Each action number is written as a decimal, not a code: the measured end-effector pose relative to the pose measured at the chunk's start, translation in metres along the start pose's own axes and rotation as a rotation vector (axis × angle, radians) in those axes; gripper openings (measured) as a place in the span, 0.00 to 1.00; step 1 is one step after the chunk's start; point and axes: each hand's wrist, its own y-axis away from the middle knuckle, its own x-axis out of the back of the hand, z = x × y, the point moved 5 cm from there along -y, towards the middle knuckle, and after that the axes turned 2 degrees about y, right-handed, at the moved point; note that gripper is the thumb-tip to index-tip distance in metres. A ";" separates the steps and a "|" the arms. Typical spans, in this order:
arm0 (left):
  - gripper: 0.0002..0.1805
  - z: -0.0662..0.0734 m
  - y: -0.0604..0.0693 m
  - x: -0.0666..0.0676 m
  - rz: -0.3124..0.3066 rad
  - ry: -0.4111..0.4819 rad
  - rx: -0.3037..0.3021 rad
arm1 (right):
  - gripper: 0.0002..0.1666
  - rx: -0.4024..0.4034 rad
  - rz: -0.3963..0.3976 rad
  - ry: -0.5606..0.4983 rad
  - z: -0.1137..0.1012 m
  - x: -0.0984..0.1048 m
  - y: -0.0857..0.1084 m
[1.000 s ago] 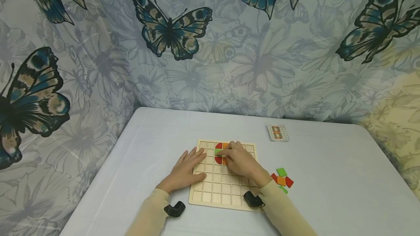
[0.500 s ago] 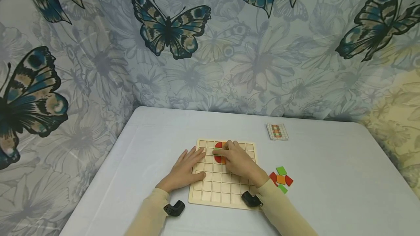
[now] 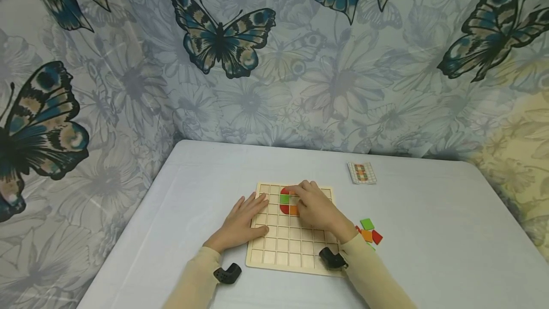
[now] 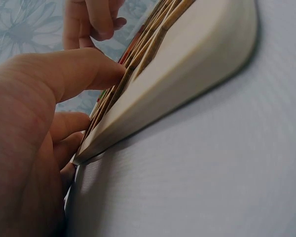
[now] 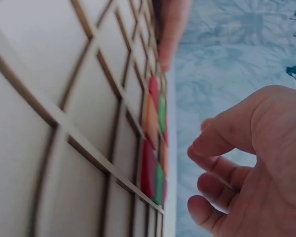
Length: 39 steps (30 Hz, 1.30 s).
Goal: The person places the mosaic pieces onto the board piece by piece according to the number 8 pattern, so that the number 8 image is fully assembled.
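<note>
My left hand (image 3: 243, 221) rests on the left side of a wooden grid board (image 3: 271, 244), fingers spread and thumb on the grid. Over the board's upper middle is my right hand (image 3: 315, 204), its index finger reaching toward a red rounded tile (image 3: 284, 190). In the right wrist view the right fingers (image 5: 224, 170) are loosely bent, apart from the board and holding nothing. Below that red tile sit a green square tile (image 3: 284, 199), another red rounded tile (image 3: 284, 209) and an orange tile (image 3: 293, 210). The right hand partly hides more tiles, among them a green one (image 5: 159, 183).
Several loose red, orange and green tiles (image 3: 367, 236) lie on the white table (image 3: 429, 232), right of the board and partly behind the right forearm. A small stack of pattern cards (image 3: 362, 173) lies farther back. Patterned fabric with butterflies (image 3: 221, 42) hangs behind the table.
My right index finger has lifted off the green square tile and moved away toward the top of the board, uncovering that tile. The left hand stays in place.
</note>
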 end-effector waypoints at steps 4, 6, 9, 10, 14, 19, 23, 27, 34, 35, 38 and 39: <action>0.41 0.000 0.001 0.000 -0.001 -0.002 0.000 | 0.26 -0.022 -0.004 -0.052 0.002 0.009 0.001; 0.41 0.000 0.001 0.000 -0.001 -0.001 0.002 | 0.26 -0.023 -0.010 -0.104 0.003 0.014 0.002; 0.41 0.001 0.001 0.000 0.002 0.006 0.000 | 0.25 -0.015 -0.014 -0.199 0.005 0.023 0.004; 0.41 0.002 0.001 0.001 0.001 0.008 0.000 | 0.25 -0.012 -0.015 -0.231 0.006 0.026 0.006; 0.41 0.002 0.002 0.001 -0.006 0.007 -0.002 | 0.25 0.005 -0.009 -0.342 0.007 0.037 0.010; 0.41 0.003 0.001 0.001 -0.007 0.004 -0.002 | 0.20 0.001 0.015 -0.437 0.007 0.056 0.022; 0.42 0.003 0.002 0.001 -0.012 0.004 0.003 | 0.17 -0.018 0.038 -0.413 0.008 0.073 0.035; 0.42 0.003 0.003 0.000 -0.017 -0.001 0.002 | 0.16 -0.044 0.046 -0.369 0.011 0.087 0.053; 0.41 0.003 0.004 0.000 -0.010 -0.010 0.004 | 0.16 -0.048 0.073 -0.327 0.015 0.104 0.078; 0.41 0.003 0.004 0.000 -0.011 -0.012 0.003 | 0.16 -0.048 0.073 -0.316 0.016 0.105 0.081; 0.41 0.002 0.002 0.000 -0.009 -0.016 -0.003 | 0.15 -0.061 0.075 -0.290 0.020 0.108 0.087; 0.41 0.002 0.002 0.000 -0.009 -0.018 -0.004 | 0.14 -0.072 0.075 -0.279 0.023 0.109 0.089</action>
